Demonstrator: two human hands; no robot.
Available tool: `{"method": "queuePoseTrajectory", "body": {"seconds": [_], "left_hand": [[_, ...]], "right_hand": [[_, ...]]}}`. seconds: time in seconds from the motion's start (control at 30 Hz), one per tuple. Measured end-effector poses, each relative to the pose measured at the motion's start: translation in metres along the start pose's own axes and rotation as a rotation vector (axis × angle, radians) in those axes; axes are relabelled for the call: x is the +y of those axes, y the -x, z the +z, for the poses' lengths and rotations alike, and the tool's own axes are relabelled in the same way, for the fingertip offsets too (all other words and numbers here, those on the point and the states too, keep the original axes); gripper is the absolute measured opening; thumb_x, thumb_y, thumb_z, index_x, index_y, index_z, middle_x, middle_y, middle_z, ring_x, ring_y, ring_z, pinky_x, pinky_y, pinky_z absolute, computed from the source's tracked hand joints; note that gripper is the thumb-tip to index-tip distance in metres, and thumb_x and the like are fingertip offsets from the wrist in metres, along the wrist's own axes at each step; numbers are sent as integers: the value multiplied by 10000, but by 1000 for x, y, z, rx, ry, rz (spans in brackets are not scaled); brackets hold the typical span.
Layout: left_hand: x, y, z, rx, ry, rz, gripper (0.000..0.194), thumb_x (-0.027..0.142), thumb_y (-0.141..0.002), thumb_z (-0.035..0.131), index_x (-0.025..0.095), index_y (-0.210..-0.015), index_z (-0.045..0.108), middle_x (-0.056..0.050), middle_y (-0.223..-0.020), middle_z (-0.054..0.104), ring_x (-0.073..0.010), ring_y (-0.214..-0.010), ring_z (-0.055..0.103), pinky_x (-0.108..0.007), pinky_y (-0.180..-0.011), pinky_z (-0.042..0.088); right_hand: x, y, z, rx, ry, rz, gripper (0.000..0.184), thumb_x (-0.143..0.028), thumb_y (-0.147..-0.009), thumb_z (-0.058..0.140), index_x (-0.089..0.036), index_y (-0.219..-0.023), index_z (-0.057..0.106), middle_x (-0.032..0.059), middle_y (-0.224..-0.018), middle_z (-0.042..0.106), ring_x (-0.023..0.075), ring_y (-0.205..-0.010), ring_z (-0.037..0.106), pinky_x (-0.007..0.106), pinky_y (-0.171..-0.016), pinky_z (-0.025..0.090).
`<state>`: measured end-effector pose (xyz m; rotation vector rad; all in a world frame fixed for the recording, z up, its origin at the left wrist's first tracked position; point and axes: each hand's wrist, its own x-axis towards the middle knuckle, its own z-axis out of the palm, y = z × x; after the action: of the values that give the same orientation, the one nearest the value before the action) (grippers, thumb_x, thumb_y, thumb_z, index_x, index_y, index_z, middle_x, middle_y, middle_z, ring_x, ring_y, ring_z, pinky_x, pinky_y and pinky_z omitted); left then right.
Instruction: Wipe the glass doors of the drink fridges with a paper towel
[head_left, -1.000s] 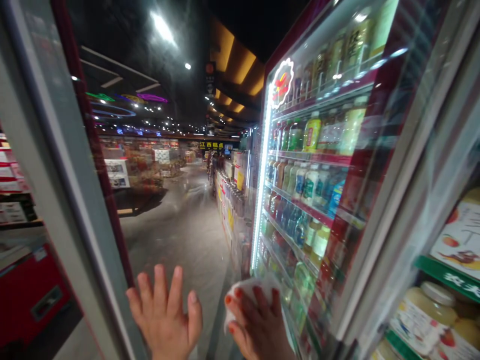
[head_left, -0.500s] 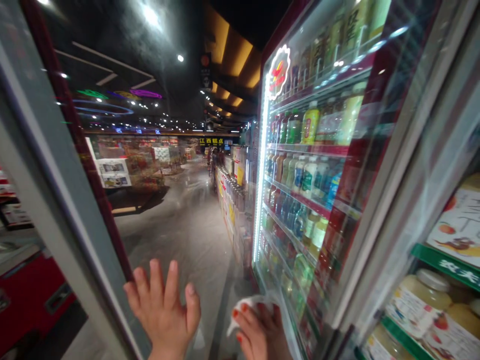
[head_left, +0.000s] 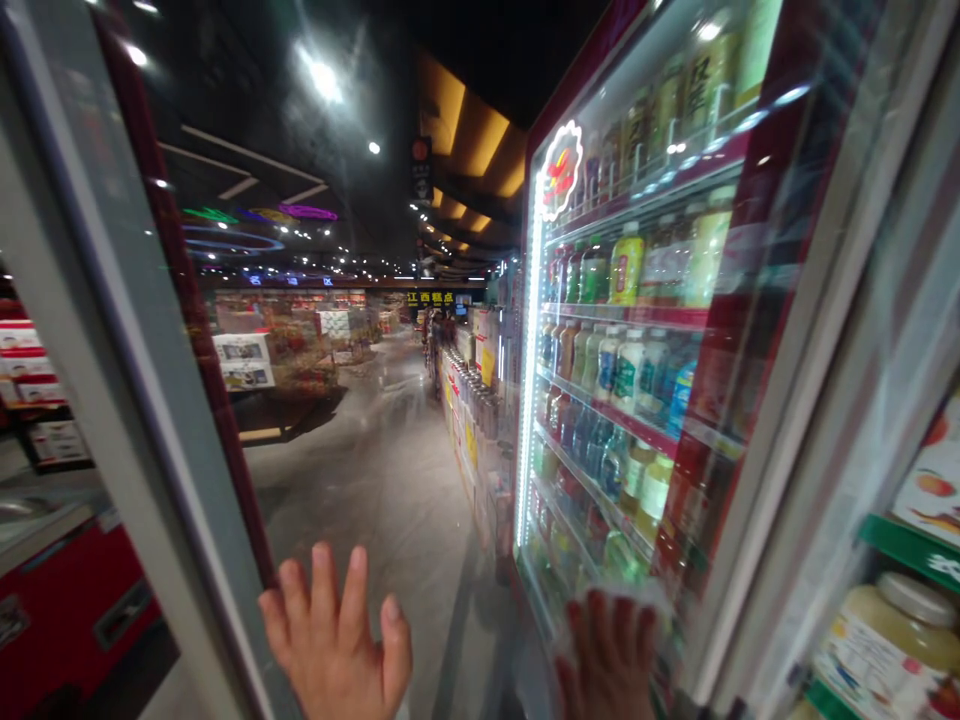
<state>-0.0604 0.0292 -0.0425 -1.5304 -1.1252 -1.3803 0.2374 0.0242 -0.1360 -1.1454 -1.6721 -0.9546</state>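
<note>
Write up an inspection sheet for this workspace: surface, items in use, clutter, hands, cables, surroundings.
Surface: framed glass pane, with reflections.
Items in use: thin, pale cloth, blurred, under the right hand.
Clutter: jars at lower right.
Hands: left hand spread, apparently against the pane; right hand blurred, fingers extended over the cloth.
Cables: nothing seen.
Surroundings: lit drinks cooler, through or reflected in the glass; shop floor; yellow-lettered sign beyond.

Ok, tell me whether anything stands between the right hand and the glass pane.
Yes: a white cloth, blurred, lies beneath the right hand, between it and the glass pane. Nothing else visible is in the way.
</note>
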Motion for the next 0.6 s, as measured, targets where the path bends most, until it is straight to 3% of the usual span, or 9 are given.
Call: {"method": "queuePoseTrajectory", "body": {"seconds": [0.07,0.13,0.2,0.3,0.37,0.4,0.47,0.53,0.6], "left_hand": [[3,1,1,12,10,-39,889,214,-942,651,288,-1748,283,-47,-1863,190,-305,-1749,110,-601,-1424,57],[6,1,1,18,15,-76,884,222,-946,648,322,-1746,285,-32,-1861,201,-319,-1747,119,-637,-1417,66],[7,0,1,13,20,-82,881,217,-950,644,331,-1745,284,-22,-1863,201,-316,-1747,119,-629,-1420,63],[5,-1,-1,10,10,-28,900,188,-939,647,286,-1751,272,-36,-1867,180,-293,-1749,104,-568,-1431,47],[2,0,-1,3,-6,-1,919,178,-926,654,258,-1754,264,-48,-1868,169,-287,-1750,98,-548,-1434,47],[0,1,-1,-2,-12,1,926,179,-921,657,262,-1754,262,-46,-1868,168,-292,-1750,99,-559,-1433,51],[-2,4,1,-11,-12,-14,932,193,-916,663,297,-1753,265,-31,-1866,173,-310,-1748,108,-601,-1428,66],[-3,6,2,-8,-8,-36,934,203,-913,670,331,-1749,273,-18,-1864,184,-325,-1745,121,-635,-1422,79],[-1,8,3,-1,-9,-51,933,206,-911,675,341,-1746,279,-15,-1862,192,-330,-1743,130,-639,-1420,83]], "right_hand": [[32,-39,-16,113,72,289,829,-233,-1043,422,-204,-1784,51,102,-1864,20,406,-1728,1,870,-1320,87],[34,-83,-24,163,98,432,803,-268,-1076,385,-182,-1781,9,163,-1860,18,451,-1724,24,932,-1255,181],[4,-106,-21,122,78,303,837,-312,-1052,489,-207,-1787,104,127,-1860,104,443,-1725,37,876,-1316,132],[-50,-89,-8,66,-2,-126,650,-432,-980,588,-399,-1628,548,-113,-1774,374,325,-1741,41,628,-1442,-12],[-51,-68,-4,85,-1,-289,561,-416,-951,604,-473,-1506,660,-189,-1709,454,279,-1741,75,545,-1458,-14],[-39,-64,-6,94,29,-276,615,-375,-948,608,-453,-1558,615,-161,-1734,427,292,-1740,84,570,-1453,3],[3,-77,-19,87,97,-73,785,-290,-984,562,-328,-1740,351,-1,-1827,279,374,-1731,98,720,-1405,81],[40,-115,-36,90,121,224,807,-292,-1061,439,-221,-1788,96,148,-1855,144,457,-1717,80,868,-1305,163],[46,-155,-45,134,116,388,790,-319,-1092,375,-177,-1784,21,208,-1852,113,502,-1707,68,929,-1243,201]]}}
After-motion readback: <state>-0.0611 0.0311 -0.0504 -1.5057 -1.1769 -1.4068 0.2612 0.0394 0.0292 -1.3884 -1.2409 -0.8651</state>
